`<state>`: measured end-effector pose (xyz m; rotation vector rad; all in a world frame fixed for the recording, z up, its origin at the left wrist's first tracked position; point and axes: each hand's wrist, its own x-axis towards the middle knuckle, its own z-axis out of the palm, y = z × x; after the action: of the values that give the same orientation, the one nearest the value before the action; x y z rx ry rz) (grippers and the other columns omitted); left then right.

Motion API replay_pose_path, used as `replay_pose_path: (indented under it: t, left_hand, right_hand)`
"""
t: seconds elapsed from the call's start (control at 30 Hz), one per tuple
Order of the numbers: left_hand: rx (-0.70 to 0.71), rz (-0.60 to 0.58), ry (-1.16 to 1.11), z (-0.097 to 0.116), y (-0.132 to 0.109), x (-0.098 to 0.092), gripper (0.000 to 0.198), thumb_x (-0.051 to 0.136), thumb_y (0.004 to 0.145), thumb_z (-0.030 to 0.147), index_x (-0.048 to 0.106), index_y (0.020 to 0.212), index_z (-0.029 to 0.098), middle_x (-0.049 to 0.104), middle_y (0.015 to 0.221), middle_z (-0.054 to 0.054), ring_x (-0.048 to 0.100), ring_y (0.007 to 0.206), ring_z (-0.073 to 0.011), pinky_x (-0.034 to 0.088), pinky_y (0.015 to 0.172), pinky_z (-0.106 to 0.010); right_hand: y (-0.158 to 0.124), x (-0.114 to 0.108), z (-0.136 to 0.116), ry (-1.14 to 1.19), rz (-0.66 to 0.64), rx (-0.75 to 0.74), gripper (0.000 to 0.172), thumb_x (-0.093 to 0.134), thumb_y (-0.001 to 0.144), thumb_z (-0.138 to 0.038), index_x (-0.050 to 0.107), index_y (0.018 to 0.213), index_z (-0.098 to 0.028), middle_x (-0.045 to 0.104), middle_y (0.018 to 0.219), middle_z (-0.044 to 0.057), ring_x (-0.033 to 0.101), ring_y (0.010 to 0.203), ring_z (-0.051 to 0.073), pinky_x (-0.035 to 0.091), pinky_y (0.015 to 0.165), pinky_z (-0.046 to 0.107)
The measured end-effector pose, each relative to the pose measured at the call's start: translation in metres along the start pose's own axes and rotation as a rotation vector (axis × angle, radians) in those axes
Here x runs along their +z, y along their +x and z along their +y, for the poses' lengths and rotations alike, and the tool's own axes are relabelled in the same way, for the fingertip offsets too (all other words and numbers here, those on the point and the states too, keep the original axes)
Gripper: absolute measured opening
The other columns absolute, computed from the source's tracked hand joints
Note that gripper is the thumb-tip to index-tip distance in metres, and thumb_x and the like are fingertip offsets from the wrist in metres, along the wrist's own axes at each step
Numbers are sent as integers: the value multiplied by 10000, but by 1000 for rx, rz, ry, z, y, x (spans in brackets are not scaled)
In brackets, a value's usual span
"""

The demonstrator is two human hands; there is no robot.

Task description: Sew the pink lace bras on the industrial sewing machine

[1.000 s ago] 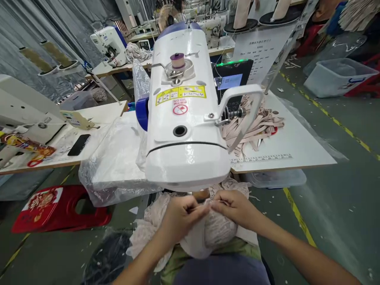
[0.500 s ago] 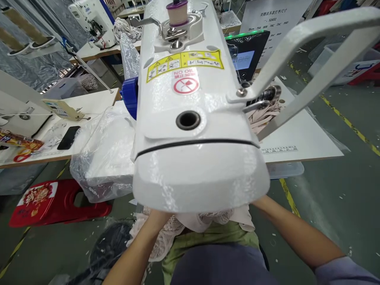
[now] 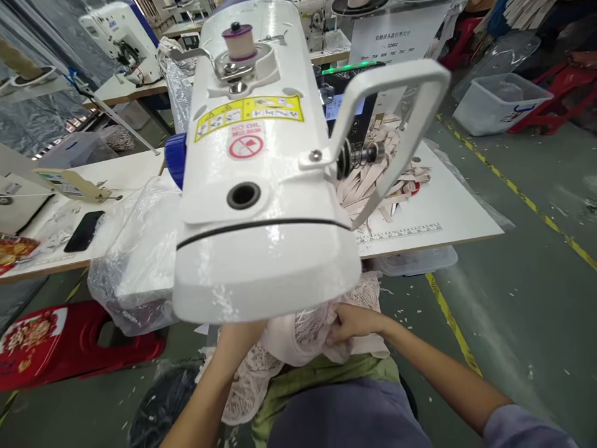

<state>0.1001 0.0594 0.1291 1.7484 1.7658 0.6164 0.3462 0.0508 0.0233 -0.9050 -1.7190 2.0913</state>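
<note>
A large white sewing machine [image 3: 261, 186] fills the middle of the view, its head looming over my hands. Beneath its front end lies a pale pink lace garment [image 3: 298, 336] draped over my lap. My right hand [image 3: 352, 323] pinches the lace just under the machine's right corner, fingers closed on the fabric. My left hand [image 3: 236, 333] reaches under the machine; only the wrist and the back of the hand show, and its fingers are hidden by the machine head.
Pink fabric strips [image 3: 377, 180] are piled on the white table [image 3: 457, 211] to the right, near a printed ruler. A clear plastic bag [image 3: 130, 261] hangs at the left. A phone [image 3: 84, 230], a red stool [image 3: 60, 342] and a plastic bin [image 3: 499, 102] stand around.
The view has swung back and to the right. My right hand, hidden half a second ago, shows again gripping the lace; a second ago both hands worked together at the fabric in plain view.
</note>
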Motion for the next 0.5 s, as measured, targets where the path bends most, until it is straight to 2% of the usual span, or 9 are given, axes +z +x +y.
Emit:
replay_pose_path:
  t: [0.1,0.2,0.27,0.33,0.43,0.5]
  left_hand:
    - [-41,-68,14,8,-1,-5,238,527,719,376,509,532,232,516,445,-11,558,555,-195,444,527,-253]
    - [-94,-93,-2,17,-3,-6,270,467,713,397,403,506,237,337,384,30,383,427,-132,287,430,-230]
    - [-113,-83,-26,22,-4,-3,363,441,722,438,255,482,240,210,395,47,233,412,-95,188,420,-240]
    - [-112,-69,-31,23,-4,0,443,430,741,475,139,501,242,134,434,53,148,443,-81,132,440,-257]
    - [-61,-63,9,17,-3,4,455,436,789,474,147,526,241,144,479,57,161,468,-83,144,473,-264]
    - [-16,-33,30,10,-5,4,407,441,830,460,271,536,235,260,491,49,261,471,-100,208,479,-253]
  right_hand:
    - [-11,6,11,155,0,107,530,801,608,-639,726,836,-166,718,835,52,662,839,237,522,836,370]
    - [-25,8,18,372,103,116,531,812,594,-655,697,751,-161,660,679,-4,586,610,134,495,655,270]
    - [-33,8,20,457,187,101,557,782,620,-694,661,703,-157,613,618,-15,536,557,112,461,600,250]
    - [-39,8,19,480,260,59,562,754,662,-707,630,670,-159,591,605,-13,522,564,111,450,606,247]
    - [-48,9,10,483,317,27,563,768,654,-704,608,641,-164,573,588,-14,502,552,109,444,602,250]
    - [-55,8,1,439,327,49,575,748,659,-728,632,690,-165,601,624,-1,527,569,125,457,610,265]
